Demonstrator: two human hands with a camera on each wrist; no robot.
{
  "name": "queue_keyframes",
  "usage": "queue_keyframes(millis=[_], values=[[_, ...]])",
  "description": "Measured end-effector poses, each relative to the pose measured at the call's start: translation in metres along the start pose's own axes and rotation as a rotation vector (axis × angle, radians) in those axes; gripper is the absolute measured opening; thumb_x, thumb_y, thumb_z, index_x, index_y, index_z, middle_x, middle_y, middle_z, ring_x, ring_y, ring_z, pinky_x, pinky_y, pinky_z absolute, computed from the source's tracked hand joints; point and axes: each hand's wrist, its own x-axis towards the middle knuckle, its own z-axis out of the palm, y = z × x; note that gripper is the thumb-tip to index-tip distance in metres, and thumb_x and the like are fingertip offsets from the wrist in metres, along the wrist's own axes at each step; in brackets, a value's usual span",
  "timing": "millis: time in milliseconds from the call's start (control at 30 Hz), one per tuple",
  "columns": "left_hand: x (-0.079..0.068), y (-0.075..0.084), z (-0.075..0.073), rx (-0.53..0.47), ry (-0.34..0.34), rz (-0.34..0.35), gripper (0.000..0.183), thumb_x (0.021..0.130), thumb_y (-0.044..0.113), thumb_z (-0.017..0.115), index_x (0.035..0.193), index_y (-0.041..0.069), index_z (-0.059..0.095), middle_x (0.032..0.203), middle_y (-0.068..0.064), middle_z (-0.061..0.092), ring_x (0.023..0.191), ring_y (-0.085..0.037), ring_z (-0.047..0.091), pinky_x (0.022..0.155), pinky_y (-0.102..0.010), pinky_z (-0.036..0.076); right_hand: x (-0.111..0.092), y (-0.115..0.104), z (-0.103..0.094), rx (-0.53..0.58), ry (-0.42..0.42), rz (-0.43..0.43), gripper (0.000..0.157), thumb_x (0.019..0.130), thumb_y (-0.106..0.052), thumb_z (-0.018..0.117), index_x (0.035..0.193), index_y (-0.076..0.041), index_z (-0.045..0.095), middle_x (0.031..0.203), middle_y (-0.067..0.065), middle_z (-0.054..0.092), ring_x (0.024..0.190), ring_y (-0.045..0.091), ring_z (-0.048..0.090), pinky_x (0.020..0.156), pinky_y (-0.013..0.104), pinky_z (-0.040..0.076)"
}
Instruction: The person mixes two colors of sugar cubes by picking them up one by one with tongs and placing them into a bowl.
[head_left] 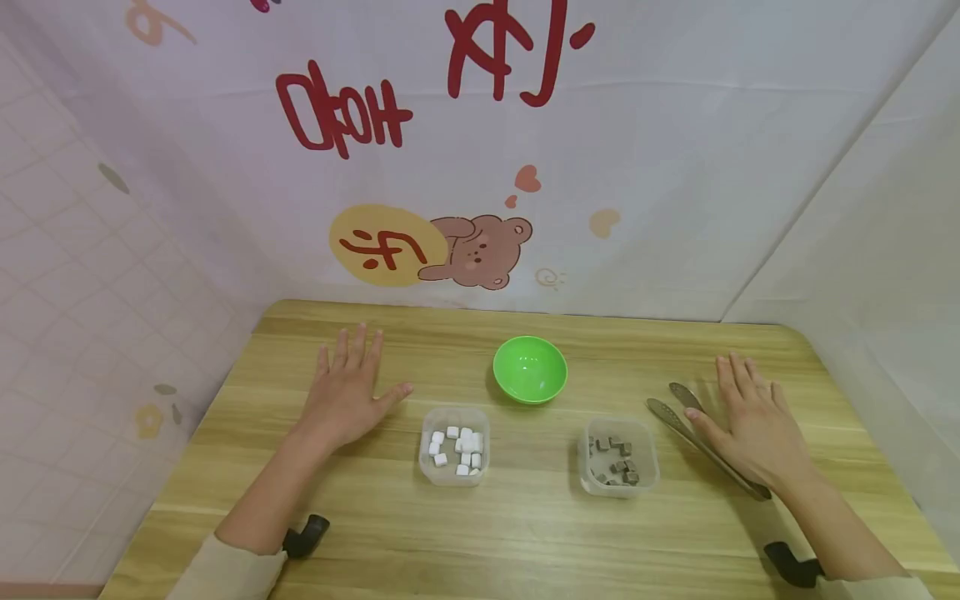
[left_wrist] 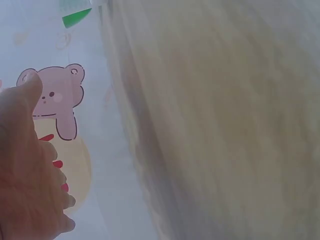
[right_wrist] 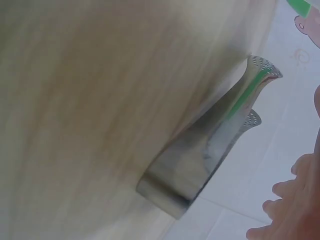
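My left hand (head_left: 347, 398) lies on the wooden table with its fingers straight and spread, left of a clear tub (head_left: 427, 475) of white cubes (head_left: 467, 440). On the right side, my right hand (head_left: 757, 429) rests beside a pair of metal tongs (head_left: 705, 450), fingers extended. Its thumb is over or next to the tongs; whether they touch I cannot tell. In the right wrist view the tongs (right_wrist: 200, 155) stand out large, with perforated tips. A second clear tub (head_left: 651, 479) holds brown cubes (head_left: 624, 472). Behind the tubs sits a green bowl (head_left: 530, 371), with nothing visible inside.
The wooden table (head_left: 525, 542) ends at a white printed cloth (head_left: 660, 167) at the back, and pale cloth also hangs at both sides. Black straps or mounts (head_left: 306, 536) show near the wrists.
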Motion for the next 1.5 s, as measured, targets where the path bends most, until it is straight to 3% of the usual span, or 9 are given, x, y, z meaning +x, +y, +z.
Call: queue_keyframes(millis=[200, 400, 533, 833, 1100, 1233, 1500], values=[[-0.001, 0.009, -0.003, -0.018, 0.04, 0.038, 0.101, 0.1, 0.069, 0.05, 0.167, 0.005, 0.01, 0.173, -0.02, -0.001, 0.158, -0.043, -0.008, 0.122, -0.068, -0.001, -0.004, -0.002, -0.004, -0.002, 0.01, -0.002, 0.094, 0.104, -0.048, 0.056, 0.164, 0.006, 0.008, 0.17, 0.028, 0.002, 0.157, 0.047, 0.0, 0.122, 0.066, -0.006], [-0.002, 0.021, -0.005, -0.037, 0.137, 0.119, 0.103, 0.098, 0.075, 0.046, 0.167, 0.005, 0.017, 0.173, -0.019, 0.007, 0.158, -0.044, -0.001, 0.123, -0.067, -0.002, -0.009, -0.006, -0.006, -0.011, 0.023, -0.008, 0.096, 0.103, -0.049, 0.058, 0.165, 0.004, 0.006, 0.169, 0.031, 0.007, 0.157, 0.047, 0.003, 0.121, 0.068, -0.004], [-0.004, 0.032, -0.005, -0.047, 0.169, 0.158, 0.103, 0.097, 0.073, 0.053, 0.166, 0.004, 0.021, 0.174, -0.017, 0.007, 0.159, -0.042, 0.0, 0.124, -0.064, -0.004, -0.011, -0.008, -0.008, -0.023, 0.02, 0.0, 0.098, 0.102, -0.051, 0.059, 0.165, 0.005, 0.008, 0.168, 0.033, 0.013, 0.156, 0.049, 0.007, 0.121, 0.07, -0.001], [-0.01, 0.063, -0.003, -0.048, 0.184, 0.228, 0.11, 0.088, 0.074, 0.064, 0.167, 0.008, 0.023, 0.175, -0.015, 0.008, 0.16, -0.037, 0.002, 0.125, -0.061, -0.002, -0.016, -0.016, -0.006, -0.028, 0.06, -0.013, 0.102, 0.096, -0.052, 0.069, 0.163, 0.007, 0.019, 0.161, 0.034, 0.031, 0.141, 0.058, 0.036, 0.115, 0.076, 0.017], [-0.013, 0.089, 0.002, -0.094, 0.199, 0.315, 0.118, 0.081, 0.078, 0.068, 0.166, 0.01, 0.026, 0.174, -0.013, 0.012, 0.16, -0.035, 0.005, 0.125, -0.061, 0.002, -0.022, -0.018, -0.003, -0.013, 0.031, 0.013, 0.104, 0.092, -0.053, 0.075, 0.159, 0.01, 0.027, 0.151, 0.038, 0.043, 0.125, 0.062, 0.048, 0.094, 0.074, 0.044], [-0.015, 0.101, 0.006, -0.088, 0.213, 0.367, 0.119, 0.077, 0.08, 0.071, 0.164, 0.008, 0.031, 0.174, -0.014, 0.015, 0.16, -0.038, 0.01, 0.124, -0.065, 0.008, -0.025, -0.019, -0.002, -0.013, -0.002, 0.037, 0.102, 0.091, -0.055, 0.075, 0.156, 0.012, 0.034, 0.148, 0.038, 0.045, 0.122, 0.063, 0.05, 0.084, 0.074, 0.049], [-0.015, 0.125, 0.014, -0.038, 0.169, 0.417, 0.119, 0.077, 0.085, 0.065, 0.165, 0.013, 0.031, 0.174, -0.013, 0.016, 0.159, -0.037, 0.012, 0.124, -0.065, 0.011, -0.027, -0.022, 0.0, 0.004, -0.095, 0.099, 0.101, 0.093, -0.06, 0.071, 0.155, 0.012, 0.035, 0.144, 0.041, 0.045, 0.124, 0.063, 0.05, 0.086, 0.074, 0.048]])
